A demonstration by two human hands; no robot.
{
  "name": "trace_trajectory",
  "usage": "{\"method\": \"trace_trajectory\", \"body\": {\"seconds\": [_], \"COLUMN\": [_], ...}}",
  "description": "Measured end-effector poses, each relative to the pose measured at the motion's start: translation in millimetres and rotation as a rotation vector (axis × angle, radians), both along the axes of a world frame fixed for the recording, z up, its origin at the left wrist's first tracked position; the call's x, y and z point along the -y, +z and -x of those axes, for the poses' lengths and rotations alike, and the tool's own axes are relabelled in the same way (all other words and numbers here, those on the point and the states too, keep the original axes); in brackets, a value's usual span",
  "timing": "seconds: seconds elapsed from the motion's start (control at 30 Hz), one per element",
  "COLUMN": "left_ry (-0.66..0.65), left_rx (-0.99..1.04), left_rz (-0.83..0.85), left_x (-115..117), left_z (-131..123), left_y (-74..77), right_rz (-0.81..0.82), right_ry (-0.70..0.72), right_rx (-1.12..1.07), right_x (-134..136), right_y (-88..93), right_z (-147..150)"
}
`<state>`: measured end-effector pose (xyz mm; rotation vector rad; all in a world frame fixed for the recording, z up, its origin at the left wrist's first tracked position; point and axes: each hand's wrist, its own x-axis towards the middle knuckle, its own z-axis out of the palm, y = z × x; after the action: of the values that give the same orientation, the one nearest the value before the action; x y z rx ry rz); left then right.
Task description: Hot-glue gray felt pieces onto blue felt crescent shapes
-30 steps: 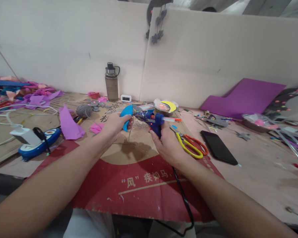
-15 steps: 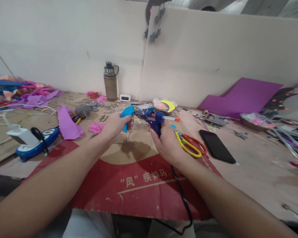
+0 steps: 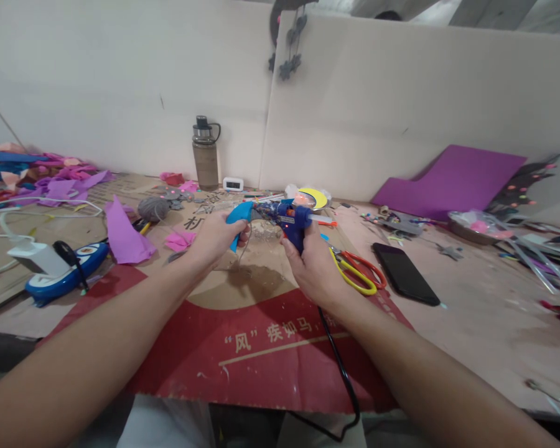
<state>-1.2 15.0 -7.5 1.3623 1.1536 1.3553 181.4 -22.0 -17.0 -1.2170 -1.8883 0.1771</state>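
Observation:
Between the thumb and fingers of my left hand [image 3: 221, 239] is a bent blue felt piece [image 3: 239, 214], held above the cardboard. A thin grey strand [image 3: 246, 249] hangs down beside those fingers. My right hand [image 3: 315, 264] is wrapped round the handle of a blue hot glue gun [image 3: 295, 219], whose nozzle points left at the blue piece. From the gun's back sticks a pale glue stick [image 3: 322, 218]. Whether the nozzle touches the blue piece I cannot tell. Its black cord [image 3: 343, 367] runs down past the table's front edge.
Red-and-brown cardboard [image 3: 266, 373] lies under my hands. Scissors [image 3: 361, 274] and a black phone [image 3: 405, 274] lie on the right. A power strip [image 3: 70, 270], grey yarn [image 3: 153, 210] and purple scraps [image 3: 128, 233] are leftward. A bottle [image 3: 206, 155] stands at the back.
The glue gun has shifted slightly right and turned more level, its nozzle still toward the blue piece. My left hand keeps its hold. The whole view has shifted a little.

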Motion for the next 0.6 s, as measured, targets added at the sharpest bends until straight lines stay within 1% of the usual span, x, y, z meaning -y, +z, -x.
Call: {"method": "trace_trajectory", "body": {"seconds": [0.17,0.3,0.47,0.6], "left_ry": [-0.008,-0.003,0.025,0.033], "left_rx": [-0.05,-0.086,-0.095,-0.102], "left_rz": [0.025,0.014,0.004,0.028], "left_x": [1.3,0.3,-1.3,0.8], "left_z": [-0.5,0.3,2.1,2.0], "left_y": [1.3,0.7,0.3,3.3], "right_rz": [-0.041,-0.059,-0.06,-0.053], "right_ry": [0.001,0.011,0.038,0.061], "right_rx": [-0.01,-0.007,-0.006,-0.008], "right_x": [-1.5,-2.1,-0.1,2.1], "right_y": [-0.5,-0.9,-1.1,-1.3], "right_z": [-0.9,-1.1,-1.4,-1.8]}}
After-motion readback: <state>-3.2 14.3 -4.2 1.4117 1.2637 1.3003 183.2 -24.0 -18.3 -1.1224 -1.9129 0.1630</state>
